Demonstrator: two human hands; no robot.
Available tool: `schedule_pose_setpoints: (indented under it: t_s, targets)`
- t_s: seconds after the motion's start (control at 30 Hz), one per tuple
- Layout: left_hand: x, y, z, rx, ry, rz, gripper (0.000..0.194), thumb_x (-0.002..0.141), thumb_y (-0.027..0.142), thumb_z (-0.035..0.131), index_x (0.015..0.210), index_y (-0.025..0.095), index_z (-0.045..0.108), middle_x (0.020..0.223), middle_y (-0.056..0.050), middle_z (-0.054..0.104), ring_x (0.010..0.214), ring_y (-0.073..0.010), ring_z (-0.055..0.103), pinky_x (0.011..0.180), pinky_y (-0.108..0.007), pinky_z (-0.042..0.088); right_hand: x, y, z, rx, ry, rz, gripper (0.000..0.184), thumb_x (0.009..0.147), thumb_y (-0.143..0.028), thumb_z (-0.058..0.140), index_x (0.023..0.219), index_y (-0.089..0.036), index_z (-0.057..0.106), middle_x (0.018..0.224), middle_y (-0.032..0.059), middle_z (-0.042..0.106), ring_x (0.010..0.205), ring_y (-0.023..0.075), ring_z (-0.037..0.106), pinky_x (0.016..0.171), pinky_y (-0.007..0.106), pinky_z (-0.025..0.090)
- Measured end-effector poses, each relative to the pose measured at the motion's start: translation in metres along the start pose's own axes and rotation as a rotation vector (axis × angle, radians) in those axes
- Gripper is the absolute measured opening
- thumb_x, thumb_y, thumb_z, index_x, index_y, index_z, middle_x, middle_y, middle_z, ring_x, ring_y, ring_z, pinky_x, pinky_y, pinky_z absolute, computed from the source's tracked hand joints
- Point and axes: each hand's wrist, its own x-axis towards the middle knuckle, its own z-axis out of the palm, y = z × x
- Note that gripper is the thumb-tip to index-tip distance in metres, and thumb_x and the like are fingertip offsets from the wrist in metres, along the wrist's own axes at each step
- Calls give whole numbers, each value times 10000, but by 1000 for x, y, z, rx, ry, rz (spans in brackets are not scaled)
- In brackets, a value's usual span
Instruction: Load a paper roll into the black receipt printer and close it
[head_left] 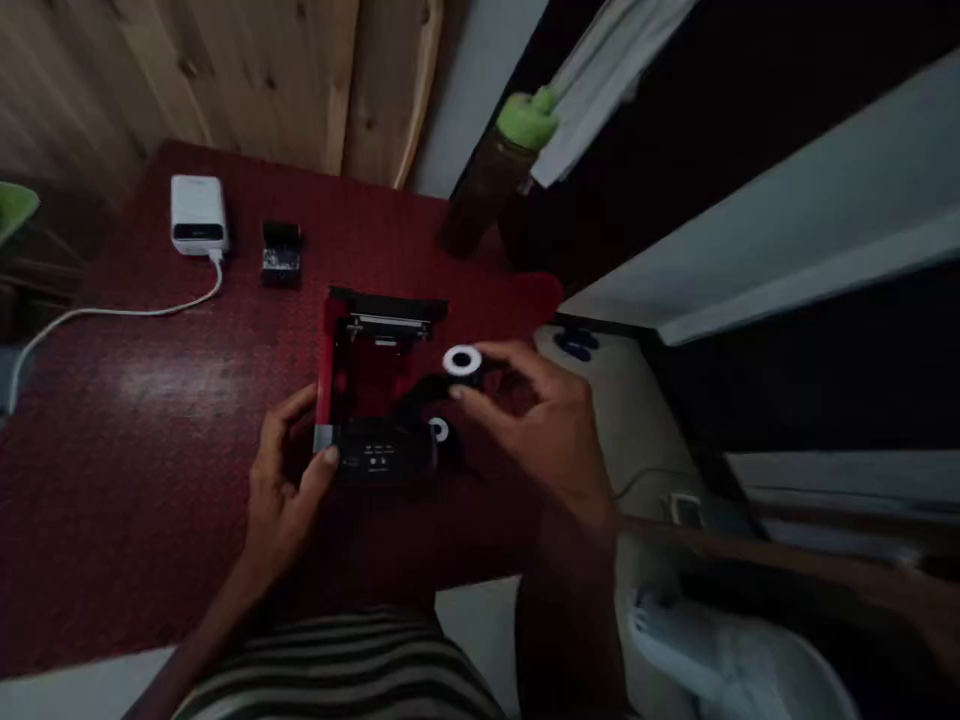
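An opened red-and-black device (386, 455) that looks like a small printer lies on the red table, its inner compartment uncovered and its black lid raised at the back. My left hand (281, 470) grips its left side, thumb on the front corner. Pinched between the thumb and fingers of my right hand (551, 425) is a spool with a white ring-shaped end (462, 361), held just above the device's right side. A dark strip (420, 397) runs from near this spool toward the device. A second white ring (439, 430) shows at the device's right edge, partly hidden.
Toward the back left of the red table (150, 480) are a white power bank (199, 212) with a white cable (124, 311) and a small black item (281, 255). A bottle with a green cap (527, 120) stands at the back right. Wooden planks (262, 80) rise behind.
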Motion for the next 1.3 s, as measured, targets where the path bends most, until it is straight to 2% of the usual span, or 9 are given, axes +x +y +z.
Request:
schedule_pose_setpoints:
  t_s: [0.17, 0.37, 0.53, 0.67, 0.83, 0.97, 1.03, 1.17, 1.3]
  targets:
    - [2, 4, -2, 2, 4, 41, 526, 1064, 505, 707, 1517, 249, 632, 1472, -104, 719, 1279, -280, 742, 1012, -383, 637, 23, 79, 30, 194, 202, 185, 356, 850, -493, 828, 1103, -254, 752, 1094, 42, 828, 998, 248, 757, 857, 385, 583]
    - [4, 4, 0, 26, 12, 75, 482, 1063, 498, 702, 1503, 304, 664, 1471, -83, 723, 1266, -285, 742, 1018, -406, 631, 34, 111, 77, 244, 157, 177, 347, 844, -494, 789, 1066, -246, 695, 1080, 70, 822, 1026, 275, 758, 931, 431, 583]
    - [5, 1, -2, 39, 25, 81, 493, 1044, 515, 718, 1492, 311, 683, 1433, -81, 737, 1211, -285, 751, 973, -408, 633, 34, 115, 85, 224, 107, 175, 318, 852, -433, 809, 1092, -258, 698, 1093, 58, 828, 1026, 281, 761, 952, 450, 587]
    - [5, 1, -4, 71, 37, 87, 514, 1028, 530, 727, 1478, 283, 700, 1453, -78, 732, 1277, -303, 717, 1041, -434, 614, 22, 120, 72, 205, 99, 206, 449, 819, -298, 824, 1246, -254, 695, 1255, 94, 800, 1083, 278, 752, 910, 429, 596]
    - [4, 3, -4, 83, 38, 41, 514, 1027, 545, 729, 1499, 345, 697, 1469, -32, 727, 1323, -293, 683, 1090, -419, 586, -34, 110, 40, 121, 38, 183, 147, 884, -201, 765, 1024, -240, 781, 992, 46, 768, 857, 218, 702, 783, 371, 558]
    - [4, 2, -2, 109, 56, 77, 526, 1023, 561, 721, 1492, 321, 706, 1459, -42, 730, 1334, -308, 673, 1106, -431, 573, -70, 89, 37, 226, -137, 120, 365, 876, -111, 757, 1196, -281, 804, 1217, 55, 797, 1059, 234, 744, 856, 366, 581]
    - [4, 0, -2, 119, 62, 91, 537, 1027, 572, 709, 1491, 302, 702, 1453, -58, 729, 1330, -315, 674, 1105, -443, 573, -73, 82, 47, 271, -143, 117, 443, 861, -93, 772, 1258, -290, 781, 1295, 59, 790, 1138, 244, 742, 911, 378, 589]
    - [5, -2, -3, 121, 41, 100, 527, 1041, 567, 692, 1491, 294, 684, 1459, -83, 716, 1308, -322, 685, 1079, -465, 594, -66, 78, 71, 326, -87, 126, 293, 899, -126, 736, 1142, -285, 773, 1166, 34, 807, 1108, 242, 746, 994, 402, 580]
    - [5, -1, -3, 115, 19, 120, 485, 1059, 546, 681, 1478, 303, 673, 1433, -94, 718, 1266, -311, 710, 1039, -467, 615, -61, 70, 57, 346, -27, 128, 240, 928, -184, 716, 1142, -284, 761, 1170, 38, 796, 1128, 251, 743, 1035, 425, 577]
